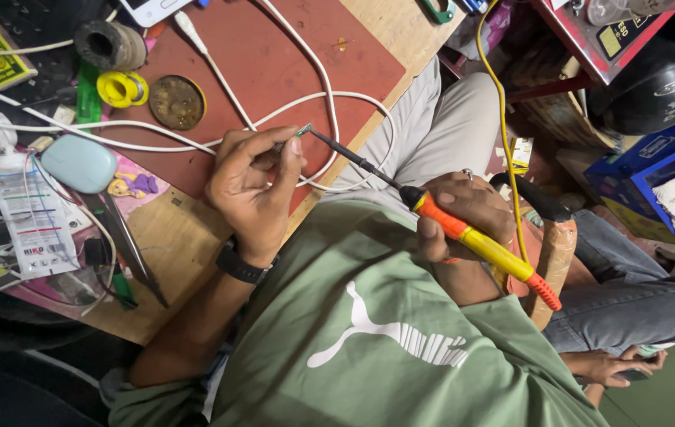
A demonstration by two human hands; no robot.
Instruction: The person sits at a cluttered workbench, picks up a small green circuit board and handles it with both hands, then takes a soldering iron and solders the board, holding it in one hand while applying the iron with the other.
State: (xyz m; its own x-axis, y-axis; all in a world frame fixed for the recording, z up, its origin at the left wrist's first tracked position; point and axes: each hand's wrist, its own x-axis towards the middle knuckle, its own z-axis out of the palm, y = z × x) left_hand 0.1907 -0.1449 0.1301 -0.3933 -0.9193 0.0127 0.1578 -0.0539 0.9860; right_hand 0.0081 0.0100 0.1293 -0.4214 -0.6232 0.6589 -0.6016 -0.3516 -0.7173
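**Soldering iron meeting a small part, held over the tabletop edge**

Nearest: the right hand [464, 213] is wrapping its grip around the orange-and-yellow soldering iron [464, 233], whose dark tip is reaching toward the left hand [254, 186]. That hand is pinching a tiny greenish part [303, 129] between thumb and fingertips, with the iron's tip touching or just beside it.

Risk, as judged: the hot tip is working very near bare fingertips, so a small slip could burn them; the yellow cord [503, 119] trailing past the knee could snag and jerk the iron.

Farther: the wooden tabletop [187, 237] is carrying a reddish mat [274, 63], looping white cables [329, 95], a yellow solder spool [122, 88], a round tin [177, 102] and a pale blue case [79, 163]. Beyond, cluttered boxes are crowding the room.
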